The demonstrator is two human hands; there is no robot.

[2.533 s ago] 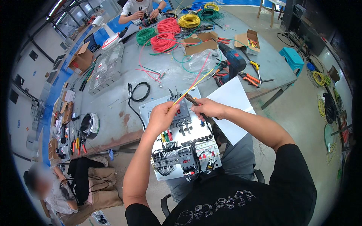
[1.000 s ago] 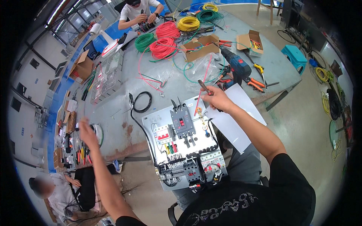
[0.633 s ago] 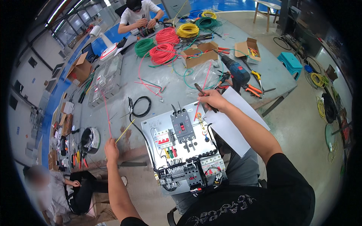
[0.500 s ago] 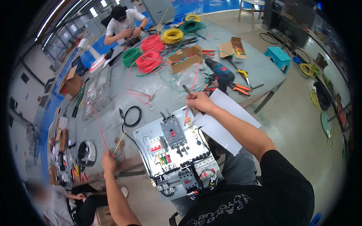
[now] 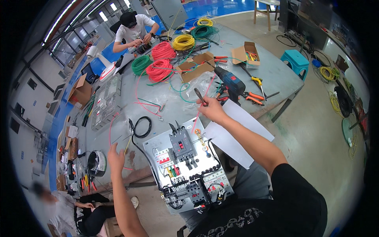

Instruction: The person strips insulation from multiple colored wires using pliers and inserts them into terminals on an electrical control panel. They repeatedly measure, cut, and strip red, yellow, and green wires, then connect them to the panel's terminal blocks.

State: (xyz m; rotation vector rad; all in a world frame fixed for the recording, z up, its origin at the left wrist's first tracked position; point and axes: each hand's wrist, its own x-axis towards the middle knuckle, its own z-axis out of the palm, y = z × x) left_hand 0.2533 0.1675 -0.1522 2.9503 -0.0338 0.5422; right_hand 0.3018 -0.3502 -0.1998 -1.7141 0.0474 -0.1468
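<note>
My left hand (image 5: 115, 158) is over the table's near left edge, its fingers on a thin red wire (image 5: 110, 132) that bows away above it; the grip is partly hidden. A short yellow wire (image 5: 127, 146) is just right of it. In my right hand (image 5: 213, 110) is a screwdriver (image 5: 199, 94), dark handle up, its lower part hidden. Another red wire (image 5: 196, 118) passes this hand to the top of the metal mounting plate (image 5: 152, 147). The plate leans at my lap, carrying a large grey circuit breaker (image 5: 182, 145), smaller breakers (image 5: 164, 158), a brass terminal bar (image 5: 199, 136) and black wiring.
White paper sheets (image 5: 233, 134) lie under my right forearm. Beyond are a cordless drill (image 5: 230, 80), orange-handled pliers (image 5: 252, 98), red wire coils (image 5: 160, 70) and small cardboard boxes (image 5: 245, 55). A co-worker (image 5: 134, 33) works across the table; another person (image 5: 65, 209) sits lower left.
My left hand has moved slightly away from me, and the red wire beside it now bows, its far end further right. My right hand still holds the screwdriver. The whole view has shifted slightly.
</note>
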